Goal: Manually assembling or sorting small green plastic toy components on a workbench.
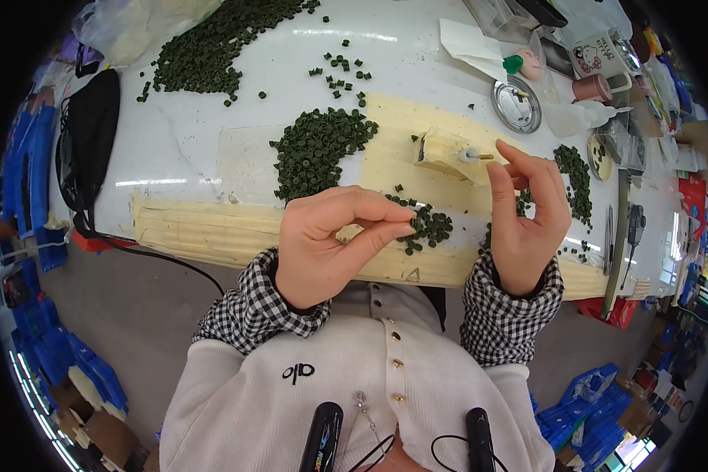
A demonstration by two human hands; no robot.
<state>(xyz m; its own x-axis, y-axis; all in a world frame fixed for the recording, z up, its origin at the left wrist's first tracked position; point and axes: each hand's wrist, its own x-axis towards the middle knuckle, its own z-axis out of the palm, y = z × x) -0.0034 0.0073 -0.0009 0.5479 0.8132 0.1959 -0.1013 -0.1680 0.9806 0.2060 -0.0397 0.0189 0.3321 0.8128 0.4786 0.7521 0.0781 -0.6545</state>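
My left hand (322,240) is closed in a pinch, thumb and forefinger together, with a bit of dark green at the tips that looks like one small part. Just beyond those fingertips lies a little heap of dark green spool-shaped parts (434,228). My right hand (533,216) is open, its thumb and forefinger apart on either side of a thin metal pin (485,156). That pin sticks out of a small block wrapped in cream tape (444,156), standing on a taped patch of the table. Whether my right fingers touch the pin, I cannot tell.
A larger pile of green parts (318,149) lies left of the block, and a bigger one (204,51) farther back. At the right are more parts (576,181), a round metal dish (516,105), a squeeze bottle (578,118) and tweezers (609,236). Cream tape (204,228) covers the front edge.
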